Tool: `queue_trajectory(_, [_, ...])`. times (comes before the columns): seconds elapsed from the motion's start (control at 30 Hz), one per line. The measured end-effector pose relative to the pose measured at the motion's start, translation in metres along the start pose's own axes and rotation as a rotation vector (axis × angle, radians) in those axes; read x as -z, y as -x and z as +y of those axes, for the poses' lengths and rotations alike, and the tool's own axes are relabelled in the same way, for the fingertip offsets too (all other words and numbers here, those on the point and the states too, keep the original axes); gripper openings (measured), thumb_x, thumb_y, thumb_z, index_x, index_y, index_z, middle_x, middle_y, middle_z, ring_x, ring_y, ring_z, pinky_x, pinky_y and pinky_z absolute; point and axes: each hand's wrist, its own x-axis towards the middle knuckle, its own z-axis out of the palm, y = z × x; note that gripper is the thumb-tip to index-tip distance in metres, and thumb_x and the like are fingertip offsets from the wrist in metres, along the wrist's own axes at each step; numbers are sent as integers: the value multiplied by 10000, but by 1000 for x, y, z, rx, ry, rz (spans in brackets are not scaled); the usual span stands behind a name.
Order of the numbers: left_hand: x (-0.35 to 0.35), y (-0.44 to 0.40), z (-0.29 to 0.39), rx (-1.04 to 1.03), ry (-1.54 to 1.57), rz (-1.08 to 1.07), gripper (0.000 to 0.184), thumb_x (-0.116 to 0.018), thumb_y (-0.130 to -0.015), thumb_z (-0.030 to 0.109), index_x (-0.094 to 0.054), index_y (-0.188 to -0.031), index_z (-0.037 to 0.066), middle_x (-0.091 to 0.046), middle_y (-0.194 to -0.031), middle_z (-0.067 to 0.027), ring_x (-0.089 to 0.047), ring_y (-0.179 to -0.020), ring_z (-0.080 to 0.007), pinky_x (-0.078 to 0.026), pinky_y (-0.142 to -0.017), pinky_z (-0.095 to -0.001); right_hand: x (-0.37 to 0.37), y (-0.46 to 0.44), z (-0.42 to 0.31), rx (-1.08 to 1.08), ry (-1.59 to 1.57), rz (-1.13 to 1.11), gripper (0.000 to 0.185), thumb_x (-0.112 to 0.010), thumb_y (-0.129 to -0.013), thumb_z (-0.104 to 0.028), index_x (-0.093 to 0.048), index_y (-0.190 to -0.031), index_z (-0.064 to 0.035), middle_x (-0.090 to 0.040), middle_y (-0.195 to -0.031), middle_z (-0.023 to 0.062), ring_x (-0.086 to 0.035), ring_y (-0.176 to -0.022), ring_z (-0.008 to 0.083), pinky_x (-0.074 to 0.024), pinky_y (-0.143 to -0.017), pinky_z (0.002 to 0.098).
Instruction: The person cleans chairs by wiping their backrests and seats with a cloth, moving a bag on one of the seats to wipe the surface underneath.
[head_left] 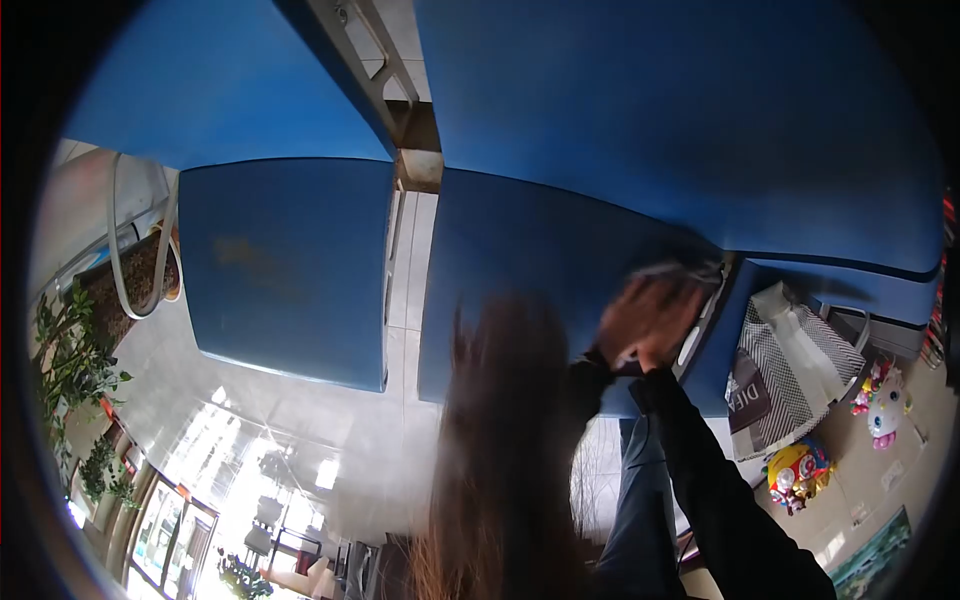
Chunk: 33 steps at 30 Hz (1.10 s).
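Note:
My left hand (632, 318) and my right hand (668, 342) overlap near the right rear corner of a blue chair seat (500, 240). Both are smeared by motion, so their fingers do not show clearly. A greyish, crumpled piece that looks like a cloth (685, 268) lies at the fingertips, against the seat. Which hand bears on it I cannot tell. Dark sleeves cover both arms, and long hair (510, 440) hangs in front, hiding part of the seat and the left arm.
Left of a metal frame gap stands another blue seat (285, 270), with a stained patch. Blue backrests (680, 110) rise behind. On the right seat rests a checked bag (790, 370); cartoon balloons (800, 472) are beside it. A potted plant (75, 345) stands far left.

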Motion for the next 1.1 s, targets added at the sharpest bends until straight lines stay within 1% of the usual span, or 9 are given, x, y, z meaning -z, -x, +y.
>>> queue_trajectory(0.1, [49,25,-80,231,231,-120,499,-575,-796,356,-581,-1263,181,-451,-1410,-96,-347,-1350,-270,-209,-1122,-551,-19,-36,-65,85,-87,20,591,-296,-998,-417,-325,-1422,-6,-373,-1438,190,-293,-1377,359,-223,-1115,494])
queue_trajectory(0.23, [95,70,-153,650,14,-310,517,-576,-812,315,-537,-1291,124,-399,-1451,-120,-311,-1371,-316,-194,-1101,-586,-25,-92,-170,321,-295,-260,542,-510,-866,-265,-453,-1332,5,-473,-1349,197,-422,-1254,354,-284,-1081,489])
queue_trajectory(0.33, [96,111,-166,918,-223,-224,545,-503,-887,309,-443,-1381,87,-301,-1526,-120,-234,-1420,-341,-145,-1127,-579,-42,-102,-221,653,-465,-130,480,-489,-897,-274,-526,-1290,0,-461,-1393,172,-385,-1323,307,-256,-1113,471])
queue_trajectory(0.5, [78,114,-127,1157,-342,-119,588,-391,-957,397,-305,-1477,135,-205,-1568,-121,-181,-1442,-344,-124,-1137,-573,-56,-87,-219,734,-565,-202,480,-433,-968,-316,-431,-1409,-128,-370,-1492,94,-334,-1380,245,-220,-1149,443])
queue_trajectory(0.6, [54,96,-77,1046,-347,-179,583,-387,-961,414,-301,-1477,156,-206,-1566,-124,-157,-1451,-330,-89,-1146,-565,-37,-65,-151,594,-525,-240,473,-441,-964,-309,-441,-1402,-129,-369,-1492,99,-339,-1377,251,-229,-1144,445])
queue_trajectory(0.7, [31,71,-3,741,4,13,556,-463,-914,402,-388,-1425,199,-240,-1555,-108,-173,-1446,-303,-40,-1156,-544,-8,-27,-51,376,-324,-250,467,-428,-969,-286,-438,-1396,-99,-372,-1483,135,-323,-1387,277,-247,-1128,456])
queue_trajectory(0.83, [-5,12,85,433,140,-162,471,-521,-862,301,-534,-1320,191,-336,-1517,-78,-243,-1422,-271,-117,-1146,-542,15,33,67,-80,-79,-255,526,-448,-914,-205,-398,-1414,-50,-323,-1494,198,-258,-1408,365,-241,-1128,483])
queue_trajectory(0.97, [-17,-11,80,311,226,-100,423,-523,-850,260,-590,-1258,175,-419,-1462,-78,-320,-1387,-223,-187,-1139,-513,8,15,108,87,-134,-240,612,-462,-884,-160,-302,-1432,60,-269,-1499,257,-211,-1402,438,-174,-1157,497])
queue_trajectory(1.1, [10,-46,6,209,218,-11,388,-508,-860,240,-618,-1226,171,-451,-1437,-69,-354,-1364,-227,-206,-1129,-523,0,-36,61,7,-41,-131,567,-398,-942,-205,-301,-1423,79,-259,-1499,267,-206,-1395,451,-156,-1158,503])
